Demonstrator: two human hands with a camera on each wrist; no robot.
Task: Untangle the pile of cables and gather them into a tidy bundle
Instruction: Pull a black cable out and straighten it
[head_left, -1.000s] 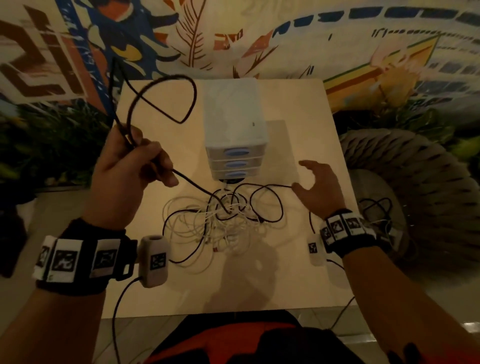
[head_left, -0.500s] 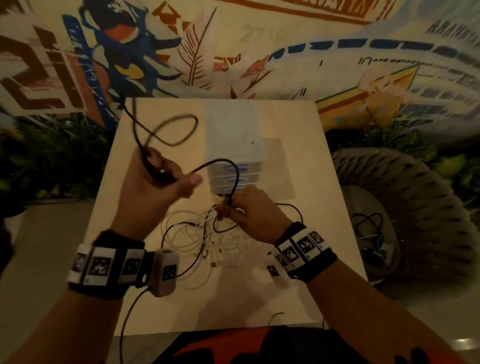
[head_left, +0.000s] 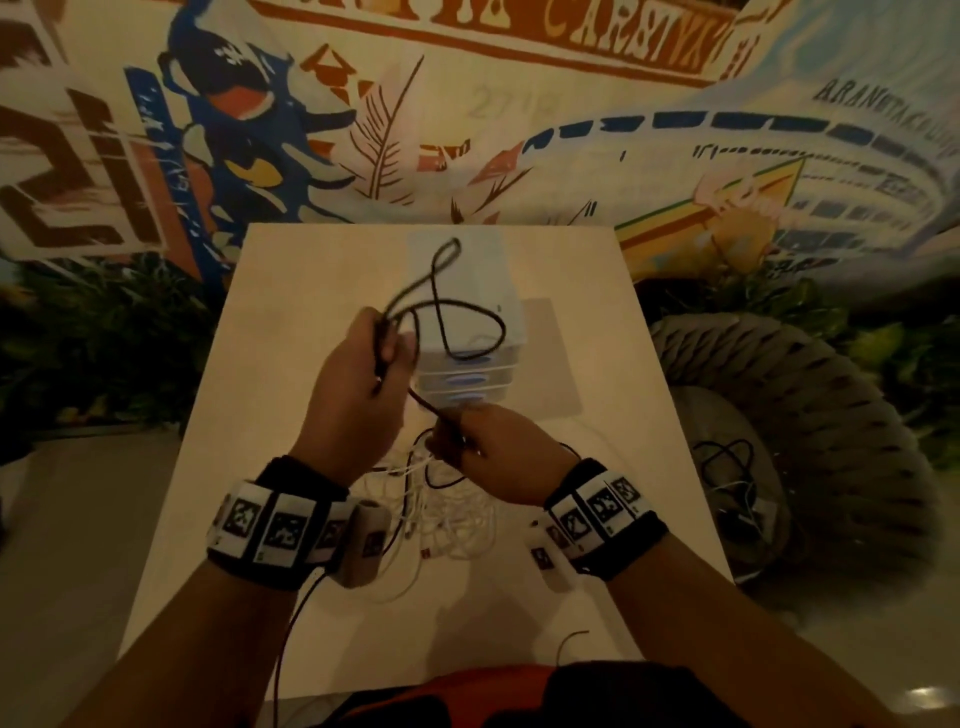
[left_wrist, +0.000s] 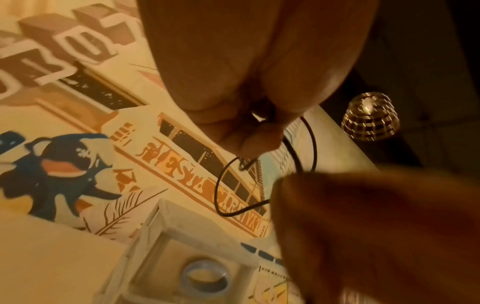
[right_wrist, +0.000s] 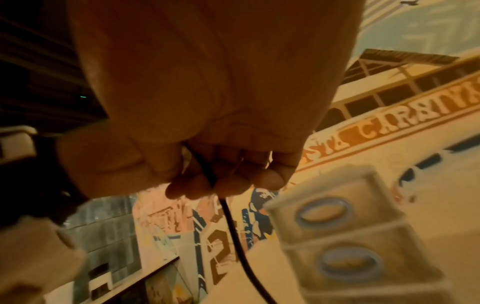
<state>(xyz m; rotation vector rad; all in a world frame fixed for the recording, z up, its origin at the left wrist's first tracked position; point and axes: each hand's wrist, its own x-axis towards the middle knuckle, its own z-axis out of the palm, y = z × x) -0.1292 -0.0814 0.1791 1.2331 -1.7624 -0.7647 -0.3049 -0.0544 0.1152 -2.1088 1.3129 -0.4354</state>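
Observation:
A thin black cable (head_left: 470, 317) loops in the air above the table (head_left: 291, 291). My left hand (head_left: 382, 358) grips gathered turns of it, raised over the table's middle; the loops (left_wrist: 259, 181) also show in the left wrist view below the fingers (left_wrist: 249, 142). Just to the right and lower, my right hand (head_left: 457, 436) pinches the same black cable (right_wrist: 228, 214) between thumb and fingertips (right_wrist: 233, 185). Beneath both hands lies a tangled pile of white cables (head_left: 452, 514) with a black strand through it, partly hidden by my wrists.
A small white three-drawer unit with blue handles (head_left: 467, 332) stands behind the hands at the table's middle. A woven basket (head_left: 789, 441) holding more cables sits on the floor to the right. A painted mural covers the wall behind.
My right hand came in from the table's right side and took hold of the black cable. Both hands rose and drew together, and the cable's loops gathered above the left hand.

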